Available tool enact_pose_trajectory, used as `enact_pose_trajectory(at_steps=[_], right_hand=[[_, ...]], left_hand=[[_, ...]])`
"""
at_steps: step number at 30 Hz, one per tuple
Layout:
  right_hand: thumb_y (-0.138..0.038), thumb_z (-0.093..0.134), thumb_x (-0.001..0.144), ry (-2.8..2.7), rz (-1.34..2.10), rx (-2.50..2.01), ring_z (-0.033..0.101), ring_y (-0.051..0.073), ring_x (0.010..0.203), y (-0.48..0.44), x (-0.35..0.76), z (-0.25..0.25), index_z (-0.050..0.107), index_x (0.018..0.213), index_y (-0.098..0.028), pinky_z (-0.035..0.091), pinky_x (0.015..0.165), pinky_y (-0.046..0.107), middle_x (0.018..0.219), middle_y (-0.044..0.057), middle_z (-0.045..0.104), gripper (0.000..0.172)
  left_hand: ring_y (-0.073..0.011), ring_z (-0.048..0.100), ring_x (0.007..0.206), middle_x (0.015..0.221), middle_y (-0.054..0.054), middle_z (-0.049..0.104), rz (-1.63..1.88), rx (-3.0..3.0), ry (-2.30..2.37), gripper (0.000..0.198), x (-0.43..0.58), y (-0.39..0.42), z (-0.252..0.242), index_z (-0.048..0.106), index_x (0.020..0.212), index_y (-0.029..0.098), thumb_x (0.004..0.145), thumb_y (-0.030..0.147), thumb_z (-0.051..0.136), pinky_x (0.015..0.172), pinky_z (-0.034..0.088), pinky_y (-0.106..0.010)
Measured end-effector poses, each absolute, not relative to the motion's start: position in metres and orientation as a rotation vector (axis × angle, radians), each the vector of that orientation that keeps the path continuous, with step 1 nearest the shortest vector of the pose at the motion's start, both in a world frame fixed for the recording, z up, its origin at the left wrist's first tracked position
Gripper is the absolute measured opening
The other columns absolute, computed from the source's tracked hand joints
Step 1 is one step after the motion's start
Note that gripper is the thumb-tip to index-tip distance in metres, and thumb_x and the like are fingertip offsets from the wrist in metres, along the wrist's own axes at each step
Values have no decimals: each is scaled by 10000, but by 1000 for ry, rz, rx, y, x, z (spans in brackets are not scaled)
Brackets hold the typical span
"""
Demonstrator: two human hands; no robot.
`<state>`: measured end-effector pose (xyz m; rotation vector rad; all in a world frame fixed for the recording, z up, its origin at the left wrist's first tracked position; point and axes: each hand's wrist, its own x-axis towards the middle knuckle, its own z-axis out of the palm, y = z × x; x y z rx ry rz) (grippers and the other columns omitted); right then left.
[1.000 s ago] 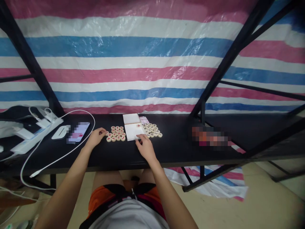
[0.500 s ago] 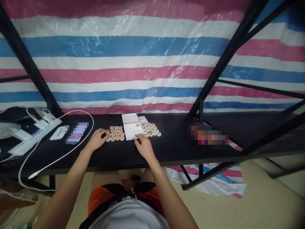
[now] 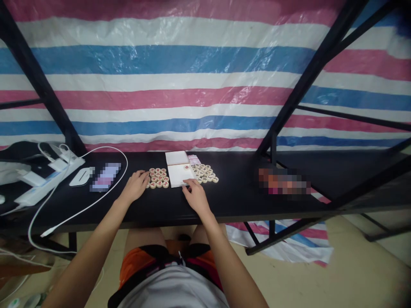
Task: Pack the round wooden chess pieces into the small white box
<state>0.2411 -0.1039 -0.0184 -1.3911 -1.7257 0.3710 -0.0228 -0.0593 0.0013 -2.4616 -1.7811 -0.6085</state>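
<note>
Plainly, two hands flank a white box and its discs

Well below the middle of the frame, left of centre, the left hand (image 3: 137, 186) lies back upward, its forearm (image 3: 99, 235) rising from the lower left corner. The fingers reach toward the upper right, slightly bent, against the left edge of the red-marked discs (image 3: 159, 184); whether they pinch one cannot be told.

The right hand (image 3: 195, 194) sits just right of the lower centre, its forearm (image 3: 229, 252) slanting in from the lower right. It points up and left, fingers bent, with the tips at the lower right corner of the white box (image 3: 177, 177); whether thumb and fingers grip that edge cannot be told.

The box lies open on the black table (image 3: 237, 201), between the two hands. Its opened length runs up and down the frame, leaning slightly left at the upper end, where the second panel (image 3: 176, 158) lies. A single red-marked disc (image 3: 186, 167) is near the tray's upper right corner.

The red-marked discs lie flat in a roughly square block left of the box, while dark-marked discs (image 3: 210, 177) cluster along its right side.
</note>
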Motion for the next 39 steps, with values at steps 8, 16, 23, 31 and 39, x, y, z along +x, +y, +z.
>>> enact_pose_trajectory(at_steps=[8,16,23,31,39], right_hand=[[-240,489,842,-1736,331,-1391,579,150,721,-104,240,-20,654,1067,-196,481,817,322,1077,80,612,282],[-227,483,848,-1764,337,-1408,591,167,793,-104,239,-18,655,1066,-184,478,828,320,1077,83,614,280],[-210,490,846,-1763,341,-1425,601,174,819,-106,239,-15,658,1061,-175,466,850,318,1071,88,617,275],[-217,486,854,-1774,352,-1441,603,165,841,-107,239,-12,656,1064,-184,461,843,290,1061,73,627,273],[-214,483,855,-1780,347,-1441,601,172,847,-107,240,-13,655,1062,-178,452,857,295,1060,79,629,272]], left_hand=[[-306,465,1175,1276,-162,516,-608,-2438,-1790,480,-13,-61,-2,482,1322,154,937,371,292,944,407,-445],[-302,523,1085,1169,-173,572,-671,-2278,-1915,480,-28,-55,1,510,1279,96,846,108,303,932,418,-425],[-304,530,1111,1225,-143,584,-465,-2317,-1898,625,-34,-45,-5,500,1317,123,726,9,330,909,440,-407],[-182,511,1216,1311,-38,567,-483,-2556,-1939,661,-36,-18,13,525,1309,158,686,22,351,1041,374,-284],[-204,582,1132,1201,-40,646,-309,-2650,-1966,482,-23,-9,34,653,1155,193,760,119,386,993,406,-274]])
